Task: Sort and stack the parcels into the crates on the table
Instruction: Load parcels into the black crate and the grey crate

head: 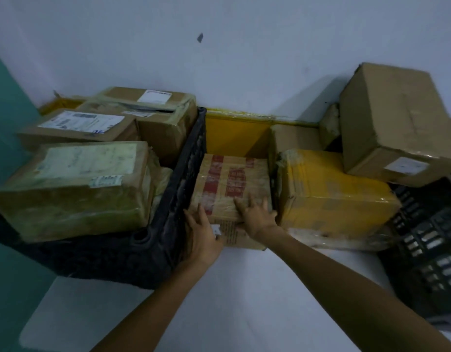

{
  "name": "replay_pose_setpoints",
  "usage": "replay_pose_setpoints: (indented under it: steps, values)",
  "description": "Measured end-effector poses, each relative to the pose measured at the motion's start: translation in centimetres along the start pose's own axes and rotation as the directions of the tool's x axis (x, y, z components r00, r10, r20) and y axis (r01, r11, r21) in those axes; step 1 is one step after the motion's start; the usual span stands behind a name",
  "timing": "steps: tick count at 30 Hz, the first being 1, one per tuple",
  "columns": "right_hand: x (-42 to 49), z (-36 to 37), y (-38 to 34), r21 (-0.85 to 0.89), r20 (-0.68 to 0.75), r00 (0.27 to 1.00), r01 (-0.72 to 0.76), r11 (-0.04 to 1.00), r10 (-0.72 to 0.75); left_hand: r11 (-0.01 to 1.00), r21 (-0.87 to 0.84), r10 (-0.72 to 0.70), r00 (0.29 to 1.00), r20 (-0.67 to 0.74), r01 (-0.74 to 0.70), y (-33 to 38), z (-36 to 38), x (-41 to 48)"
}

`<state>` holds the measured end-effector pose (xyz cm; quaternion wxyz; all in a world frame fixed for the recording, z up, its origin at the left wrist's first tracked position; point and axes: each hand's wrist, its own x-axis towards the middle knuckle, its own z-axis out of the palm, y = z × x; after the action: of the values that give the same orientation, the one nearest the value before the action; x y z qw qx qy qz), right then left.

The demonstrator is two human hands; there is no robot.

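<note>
step: picking red-taped box [232,184], centre frame, between black crate [180,179] and yellow parcel [333,196] | left grip [204,232] flat on near-left corner, right grip [255,214] splayed on top, both released | next: probably clasp edges, lift into crate

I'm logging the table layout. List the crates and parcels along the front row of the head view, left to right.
left black crate → red-taped parcel → yellow-wrapped parcel → right black crate
</note>
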<state>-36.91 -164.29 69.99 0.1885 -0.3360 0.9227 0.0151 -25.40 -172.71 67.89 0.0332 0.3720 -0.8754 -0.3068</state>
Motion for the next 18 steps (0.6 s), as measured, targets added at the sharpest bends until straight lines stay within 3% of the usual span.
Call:
replay_pose_setpoints:
  steps: [8,11,15,18]
  values:
    - [-6.0,2.5,-0.8,-0.063,-0.069,0.997,0.027,0.998,-0.032,0.998,0.013,0.060,0.996,0.068,-0.061,-3.1,-0.3,-6.1]
    - [-7.6,2.1,-1.1,-0.126,-0.048,0.996,0.069,0.990,-0.075,0.993,0.019,0.119,0.993,-0.023,-0.118,-4.1,-1.3,-8.0]
    - [-9.7,-0.2,-0.3,-0.188,0.046,0.985,0.174,0.967,-0.169,0.956,-0.171,0.194,0.949,-0.249,-0.241,-5.4,-2.7,-11.0]
    - [-12.2,-2.7,1.0,-0.156,0.093,0.947,0.320,0.935,-0.308,0.917,-0.249,0.250,0.934,-0.254,-0.313,-6.6,-3.1,-13.5]
